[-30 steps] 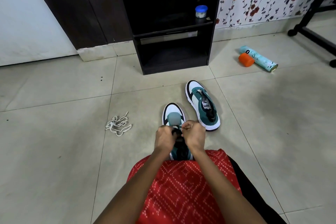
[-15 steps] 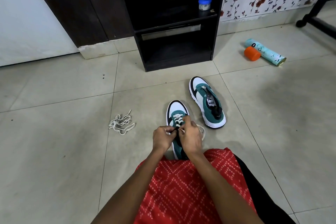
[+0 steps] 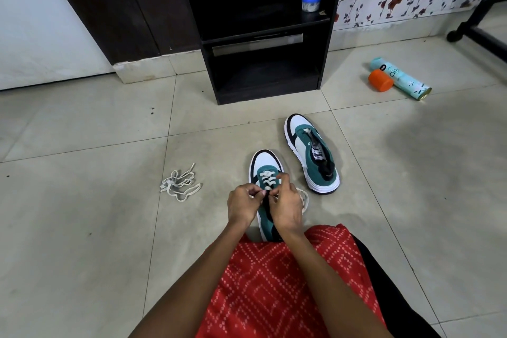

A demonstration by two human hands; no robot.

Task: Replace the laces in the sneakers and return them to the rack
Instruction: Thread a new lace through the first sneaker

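Since a second ago both hands have drawn back along the near sneaker (image 3: 264, 162), baring three flat rows of white lace (image 3: 267, 177) crossed over its teal suede front; the white toe cap with its black rim is smooth. The left hand (image 3: 244, 204) pinches the lace between thumb and curled fingertips just behind those rows. The right hand (image 3: 286, 206) lies against it, fingers curled around the lace, and a slack loop comes out from under its far side. The eyelets under the hands are hidden, and red patterned cloth (image 3: 288, 282) cuts off the heel.

That sneaker stands on the tiled floor (image 3: 82, 228) before the dark rack (image 3: 267, 94). The second sneaker (image 3: 311, 151) lies just to its right, unlaced, with its tongue showing. A loose lace (image 3: 179, 185) is tangled well to the left. Near the floor's right edge lie a pale blue can (image 3: 403, 81) and an orange cap (image 3: 380, 80), touching. A blue-lidded jar (image 3: 311, 1) sits on the rack's shelf.
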